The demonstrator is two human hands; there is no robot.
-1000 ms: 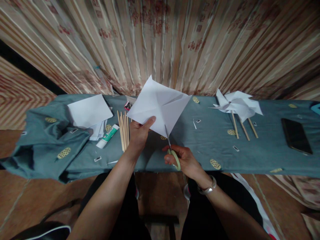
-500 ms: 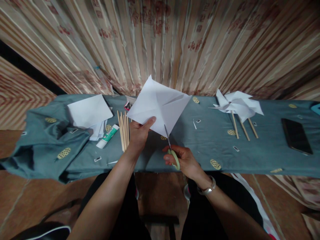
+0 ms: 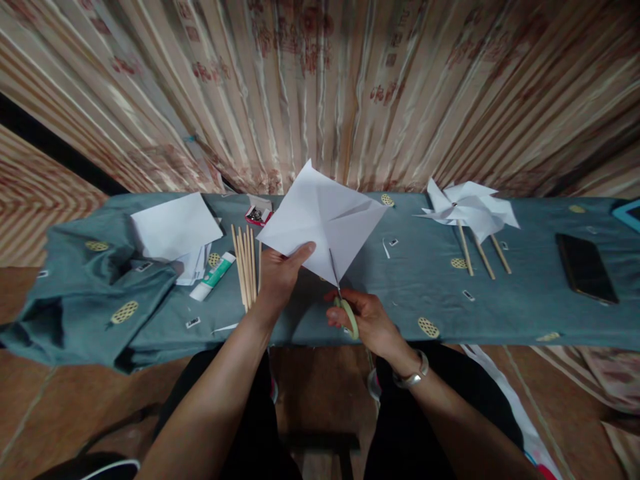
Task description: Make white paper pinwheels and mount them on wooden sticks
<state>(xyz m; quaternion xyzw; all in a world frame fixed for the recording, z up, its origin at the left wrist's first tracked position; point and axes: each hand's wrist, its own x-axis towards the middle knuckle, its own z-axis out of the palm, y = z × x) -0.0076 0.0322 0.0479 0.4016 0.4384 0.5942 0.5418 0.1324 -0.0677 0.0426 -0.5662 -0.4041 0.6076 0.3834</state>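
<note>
As one hand (image 3: pixel 278 272) pinches one sheet (image 3: pixel 309 212), another (image 3: pixel 374 321) grips one pair of scissors (image 3: pixel 353 321).

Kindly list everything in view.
paper square: one, white, centre
scissors: one, green-handled, centre
sticks: several, tan, left of centre
pinwheels: probably three, white, right
phone: one, black, right
loose paper: count unclear, white, left
glue stick: one, green/white, left
box: one, red/white, behind sticks
cloth: one, teal, beneath
curtain folds: many, beige, behind
object: one, blue, right edge
bracelet: one, silver, right wrist
trousers: one, black, below
left hand: one, holding paper square
right hand: one, holding scissors
</note>
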